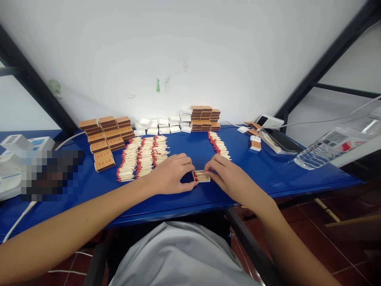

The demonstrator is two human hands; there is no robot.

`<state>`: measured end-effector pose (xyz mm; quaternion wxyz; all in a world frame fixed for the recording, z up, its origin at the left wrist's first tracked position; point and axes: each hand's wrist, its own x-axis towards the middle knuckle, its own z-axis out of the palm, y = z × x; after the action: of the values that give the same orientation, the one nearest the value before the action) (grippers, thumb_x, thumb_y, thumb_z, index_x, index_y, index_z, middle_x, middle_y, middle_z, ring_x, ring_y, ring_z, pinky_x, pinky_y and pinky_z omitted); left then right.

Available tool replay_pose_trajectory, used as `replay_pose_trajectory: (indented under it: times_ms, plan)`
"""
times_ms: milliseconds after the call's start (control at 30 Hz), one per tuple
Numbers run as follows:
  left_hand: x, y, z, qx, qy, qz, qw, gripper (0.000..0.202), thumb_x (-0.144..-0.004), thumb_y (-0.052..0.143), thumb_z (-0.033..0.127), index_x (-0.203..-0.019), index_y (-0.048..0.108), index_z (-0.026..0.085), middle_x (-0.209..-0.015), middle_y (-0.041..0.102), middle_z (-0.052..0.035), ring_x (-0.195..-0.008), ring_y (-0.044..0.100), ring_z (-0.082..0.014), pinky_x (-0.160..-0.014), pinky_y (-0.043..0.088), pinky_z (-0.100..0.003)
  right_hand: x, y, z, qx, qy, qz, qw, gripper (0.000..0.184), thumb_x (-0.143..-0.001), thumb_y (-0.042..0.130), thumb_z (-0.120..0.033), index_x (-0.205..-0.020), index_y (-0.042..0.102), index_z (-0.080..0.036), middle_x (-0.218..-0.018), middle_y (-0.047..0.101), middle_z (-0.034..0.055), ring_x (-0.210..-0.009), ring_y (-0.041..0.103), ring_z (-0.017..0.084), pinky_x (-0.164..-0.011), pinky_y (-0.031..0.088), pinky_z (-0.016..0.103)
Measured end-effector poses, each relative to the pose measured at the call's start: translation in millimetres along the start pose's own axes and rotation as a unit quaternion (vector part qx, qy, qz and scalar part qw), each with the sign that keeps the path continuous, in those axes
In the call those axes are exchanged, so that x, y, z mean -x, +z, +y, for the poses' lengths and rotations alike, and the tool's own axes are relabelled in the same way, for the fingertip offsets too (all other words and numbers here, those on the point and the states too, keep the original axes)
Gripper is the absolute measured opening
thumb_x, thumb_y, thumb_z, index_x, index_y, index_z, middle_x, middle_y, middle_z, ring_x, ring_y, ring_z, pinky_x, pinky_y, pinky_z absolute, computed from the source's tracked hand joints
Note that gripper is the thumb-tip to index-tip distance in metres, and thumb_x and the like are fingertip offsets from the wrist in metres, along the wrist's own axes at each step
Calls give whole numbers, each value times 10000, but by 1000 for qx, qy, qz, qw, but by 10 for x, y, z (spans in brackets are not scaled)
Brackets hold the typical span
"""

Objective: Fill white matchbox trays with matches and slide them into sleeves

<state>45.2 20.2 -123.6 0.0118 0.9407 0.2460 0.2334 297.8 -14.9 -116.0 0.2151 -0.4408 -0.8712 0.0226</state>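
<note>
A small white matchbox tray [201,180] lies on the blue table, with red-headed matches [200,174] inside it. My left hand [174,173] holds the tray's left end between thumb and fingers. At the right end, my right hand [228,174] is closed, its fingertips pressed together over the matches; whether they grip matches or the tray's edge is hidden. Left of my left hand lie rows of loose matches [145,157], heads to the left. Another slanting row of matches [219,145] lies just beyond my right hand.
Closed matchboxes are stacked at left [104,139] and back [205,118], with white trays [158,124] between. At right are a loose matchbox [255,143], a black tray [281,141], a white device [270,121] and a tilted plastic bottle [330,147]. A white power strip [14,163] stands far left.
</note>
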Motion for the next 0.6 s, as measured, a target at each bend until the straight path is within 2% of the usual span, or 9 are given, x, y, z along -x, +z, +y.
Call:
replay_pose_trajectory:
  times_ms: [67,167,267,333,433,600]
  plan:
    - [-1,-2,3,3,-3,0,1000,240,-993,709,405,-1031,744,171,-1009,725,-78,-977,663,-235,-886,533,-371,44,-62,127,-21,15,22,999,148,-1110,505,-270,-1031,627,-244,-1059,655,65,-911,661,223,-825,527,364]
    - [-1,-5,8,5,-4,3,1000,232,-992,706,399,-1029,745,173,-1018,731,-82,-993,669,-241,-894,537,-376,150,-132,450,-16,64,67,996,156,-1095,525,-300,-1022,650,-241,-1040,658,69,-872,654,227,-799,519,375]
    - [2,-2,7,6,-3,4,1000,227,-987,713,392,-1026,746,171,-1017,733,-82,-993,671,-243,-898,538,-383,267,-133,784,-17,113,59,992,144,-1054,592,-336,-1012,690,-240,-975,654,63,-799,636,228,-748,510,382]
    - [3,1,5,9,-5,1,1000,219,-980,723,387,-1024,745,173,-1015,733,-79,-993,672,-241,-900,539,-381,317,-110,925,-40,128,42,990,165,-1041,617,-375,-1030,717,-246,-972,665,64,-789,638,229,-729,515,378]
    - [1,3,1,13,-6,-1,1000,218,-980,724,388,-1026,744,175,-1013,733,-80,-996,672,-242,-902,541,-381,327,-81,993,-61,125,40,989,223,-1045,610,-433,-1041,737,-250,-996,689,76,-800,643,230,-736,524,379]
    - [-9,0,-1,15,-7,-3,1000,219,-983,714,387,-1018,745,174,-1001,731,-81,-978,670,-242,-892,541,-387,251,-68,970,-59,101,38,992,298,-1071,560,-465,-1035,754,-242,-1011,698,85,-792,636,222,-765,528,392]
